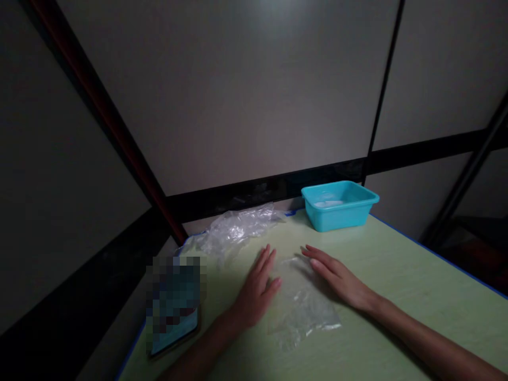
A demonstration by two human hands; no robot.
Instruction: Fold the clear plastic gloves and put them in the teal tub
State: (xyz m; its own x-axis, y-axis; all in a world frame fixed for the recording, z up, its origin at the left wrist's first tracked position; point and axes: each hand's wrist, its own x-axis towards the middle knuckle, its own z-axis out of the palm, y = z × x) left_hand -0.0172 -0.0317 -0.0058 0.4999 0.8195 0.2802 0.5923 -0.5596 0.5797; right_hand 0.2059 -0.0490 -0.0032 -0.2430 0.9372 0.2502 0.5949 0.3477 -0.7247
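A clear plastic bag lies flat and slightly wrinkled on the pale green table, between my two hands. My left hand is beside the bag's left edge, its fingers stretched forward and the thumb apart, holding nothing. On the other side, my right hand is at the bag's upper right edge with its fingers extended and nothing in its grasp. Whether either hand touches the bag is hard to tell.
Crumpled clear plastic lies along the back left edge. A turquoise basin with something whitish inside stands at the back right. A partly blurred device with a screen stands at the left. Paneled doors rise behind the table.
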